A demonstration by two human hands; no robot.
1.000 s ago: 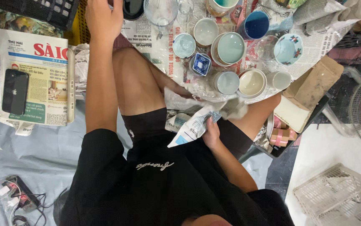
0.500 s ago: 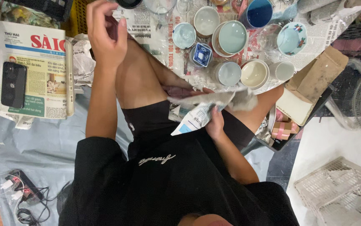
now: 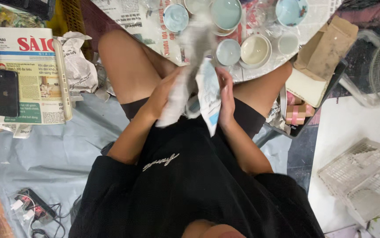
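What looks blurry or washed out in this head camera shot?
In the head view, the crumpled newspaper sheet between the left hand and right hand is motion-smeared at its top; the bowls and folded newspaper stay sharp; the white floor at right looks slightly overexposed.

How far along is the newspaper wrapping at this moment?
Done: nothing visibly wrapped. In hand: left hand and right hand grip a newspaper sheet over the lap; contents unclear. Left: unwrapped bowls and cups on the newspaper-covered floor.
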